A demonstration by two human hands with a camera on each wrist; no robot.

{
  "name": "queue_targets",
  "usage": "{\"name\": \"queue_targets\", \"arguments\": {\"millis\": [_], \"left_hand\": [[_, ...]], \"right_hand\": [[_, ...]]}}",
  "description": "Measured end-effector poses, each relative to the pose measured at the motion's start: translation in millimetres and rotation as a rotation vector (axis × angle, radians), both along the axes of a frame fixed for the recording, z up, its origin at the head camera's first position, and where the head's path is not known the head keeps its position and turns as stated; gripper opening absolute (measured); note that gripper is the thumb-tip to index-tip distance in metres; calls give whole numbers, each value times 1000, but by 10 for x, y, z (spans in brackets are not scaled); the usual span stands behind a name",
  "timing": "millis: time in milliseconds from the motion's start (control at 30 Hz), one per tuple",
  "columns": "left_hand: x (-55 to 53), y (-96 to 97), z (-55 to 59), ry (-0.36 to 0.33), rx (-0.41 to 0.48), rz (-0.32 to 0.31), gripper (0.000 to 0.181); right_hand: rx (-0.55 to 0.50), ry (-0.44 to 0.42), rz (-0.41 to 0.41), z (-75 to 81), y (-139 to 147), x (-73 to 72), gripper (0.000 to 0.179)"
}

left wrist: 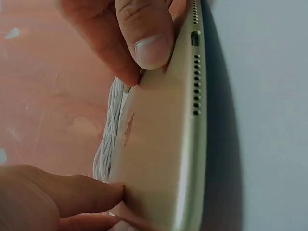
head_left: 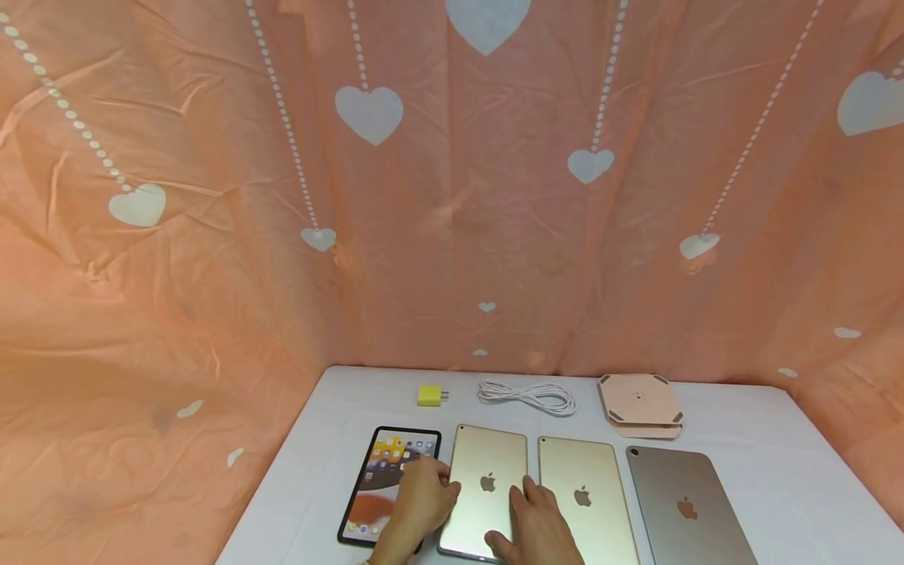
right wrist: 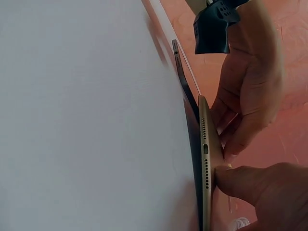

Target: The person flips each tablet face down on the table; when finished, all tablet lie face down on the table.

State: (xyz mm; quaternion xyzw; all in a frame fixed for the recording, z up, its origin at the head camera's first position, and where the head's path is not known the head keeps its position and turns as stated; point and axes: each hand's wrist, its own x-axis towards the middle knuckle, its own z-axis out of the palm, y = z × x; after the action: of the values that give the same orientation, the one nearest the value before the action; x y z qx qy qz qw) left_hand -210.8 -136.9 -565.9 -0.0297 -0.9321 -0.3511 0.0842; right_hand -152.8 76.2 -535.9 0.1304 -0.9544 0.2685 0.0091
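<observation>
A gold tablet (head_left: pixel 487 463) lies back up between my two hands, its apple logo showing. My left hand (head_left: pixel 424 498) holds its left edge with curled fingers, thumb at the rim. My right hand (head_left: pixel 540 526) holds the right edge, with the thumb over the back near the lower corner. In the left wrist view the tablet's port edge (left wrist: pixel 196 86) runs above the white tabletop and casts a dark shadow. Partly behind my left forearm, a black-framed tablet (head_left: pixel 374 502) shows its lit screen.
A second gold tablet (head_left: pixel 586 490) and a grey tablet (head_left: pixel 688 502) lie to the right. Behind them are a yellow charger plug (head_left: pixel 429 395), a coiled white cable (head_left: pixel 530 396) and a pinkish flat stand (head_left: pixel 639 400). An orange curtain (head_left: pixel 452 259) hangs behind the white table (head_left: pixel 311 439).
</observation>
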Motion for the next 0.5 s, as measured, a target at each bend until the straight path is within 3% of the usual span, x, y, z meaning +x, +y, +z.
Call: {"name": "queue_targets", "arguments": {"millis": [267,500], "left_hand": [[-58,59,-95,40,-156,24,20],[-101,80,-167,74,-227,28,28]], "right_hand": [[28,11,0,-2,1,3,77],[36,20,5,3,1,-4,76]]}}
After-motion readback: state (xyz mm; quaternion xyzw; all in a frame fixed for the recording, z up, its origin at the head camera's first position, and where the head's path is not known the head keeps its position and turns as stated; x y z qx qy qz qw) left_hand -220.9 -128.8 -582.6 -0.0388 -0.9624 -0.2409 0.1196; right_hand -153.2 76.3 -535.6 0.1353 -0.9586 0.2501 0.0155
